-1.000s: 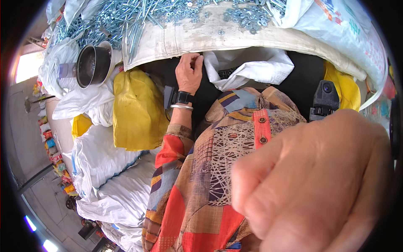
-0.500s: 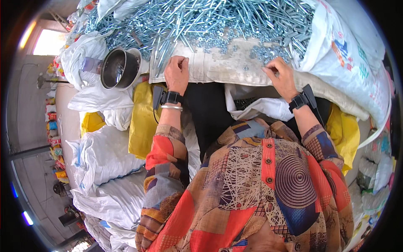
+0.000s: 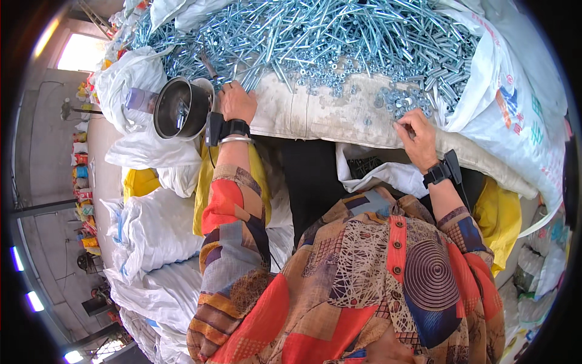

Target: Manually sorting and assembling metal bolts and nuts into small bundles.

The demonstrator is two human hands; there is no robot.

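A heap of long shiny bolts [image 3: 315, 30] spreads over a pale stained cloth [image 3: 330, 109] in front of me. Small nuts and washers [image 3: 403, 102] are scattered along its near side. My left hand [image 3: 237, 102] is at the cloth's left end, against the bolts and just right of a dark metal pot [image 3: 197, 109]. Its fingers are curled, and what they hold is hidden. By the cloth's near edge, close to the washers, my right hand [image 3: 419, 141] has thumb and forefinger pinched together. Anything between them is too small to make out. A few metal pieces lie inside the pot.
A large white printed sack [image 3: 515, 91] flanks the heap on the right. White sacks [image 3: 160, 227] are piled at my left. Yellow sacking [image 3: 498, 212] hangs beside my right arm. An open white bag [image 3: 388, 173] sits below the cloth edge. A clear plastic bottle [image 3: 138, 100] adjoins the pot.
My left hand has moved left, from the cloth toward the pot and bolts. My right hand has come slightly nearer to me, still pinched. The whole view has shifted a little.
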